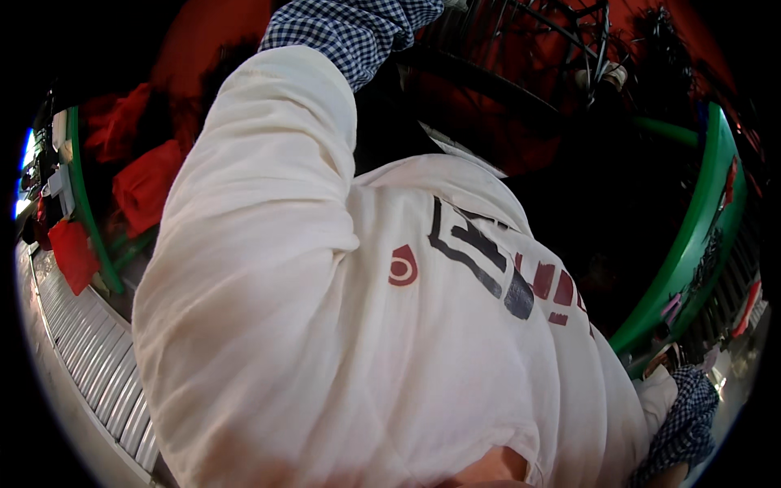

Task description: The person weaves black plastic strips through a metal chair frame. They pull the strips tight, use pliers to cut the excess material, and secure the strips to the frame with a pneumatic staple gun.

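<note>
Grip unreadable on either hand, can't tell how open or what's held! Left checked sleeve point(346, 34) reaches up beside dark wire bars point(488, 26), top of view; best keep that cloth from snagging.

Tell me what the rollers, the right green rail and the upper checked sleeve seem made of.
Rollers: likely bare metal, smooth and shiny, given the bright streaks along them.
Right green rail: smooth, somewhat glossy; painted metal or plastic, hard to tell.
Upper checked sleeve: probably thin woven cloth, matte, judging by its soft gathers.
</note>
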`<act>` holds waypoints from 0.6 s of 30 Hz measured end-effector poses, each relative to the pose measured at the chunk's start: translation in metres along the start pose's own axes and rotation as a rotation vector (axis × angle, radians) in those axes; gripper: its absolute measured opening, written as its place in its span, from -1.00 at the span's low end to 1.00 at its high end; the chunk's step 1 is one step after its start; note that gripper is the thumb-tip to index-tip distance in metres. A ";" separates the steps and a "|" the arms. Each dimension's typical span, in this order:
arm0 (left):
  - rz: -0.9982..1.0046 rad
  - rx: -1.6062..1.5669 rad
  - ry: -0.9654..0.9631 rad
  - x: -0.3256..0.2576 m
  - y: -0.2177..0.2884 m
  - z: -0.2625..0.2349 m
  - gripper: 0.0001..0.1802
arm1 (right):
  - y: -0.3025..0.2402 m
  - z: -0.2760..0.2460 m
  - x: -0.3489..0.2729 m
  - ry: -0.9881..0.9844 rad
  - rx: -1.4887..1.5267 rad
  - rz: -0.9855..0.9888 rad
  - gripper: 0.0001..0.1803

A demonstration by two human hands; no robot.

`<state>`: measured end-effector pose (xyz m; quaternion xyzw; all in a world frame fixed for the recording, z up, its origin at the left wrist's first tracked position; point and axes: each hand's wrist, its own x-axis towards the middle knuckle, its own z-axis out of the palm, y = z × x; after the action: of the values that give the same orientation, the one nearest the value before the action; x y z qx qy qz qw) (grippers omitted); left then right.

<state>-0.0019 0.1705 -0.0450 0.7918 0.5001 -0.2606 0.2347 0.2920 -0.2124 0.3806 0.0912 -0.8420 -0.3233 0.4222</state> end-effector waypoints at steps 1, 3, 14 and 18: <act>-0.001 -0.006 -0.001 0.003 -0.003 0.002 -0.53 | 0.001 -0.001 -0.002 0.000 0.002 -0.004 -0.69; 0.008 0.048 -0.017 0.009 -0.010 0.007 -0.52 | 0.005 -0.008 -0.008 -0.009 -0.002 -0.015 -0.71; 0.011 -0.073 -0.037 -0.009 -0.003 -0.007 -0.52 | 0.007 -0.007 0.000 -0.038 -0.064 -0.041 -0.73; 0.043 -0.089 -0.055 -0.004 -0.007 -0.003 -0.51 | 0.008 -0.010 0.001 -0.030 -0.078 -0.058 -0.71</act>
<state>-0.0095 0.1731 -0.0408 0.7836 0.4874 -0.2547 0.2890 0.3000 -0.2113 0.3903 0.0940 -0.8320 -0.3693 0.4033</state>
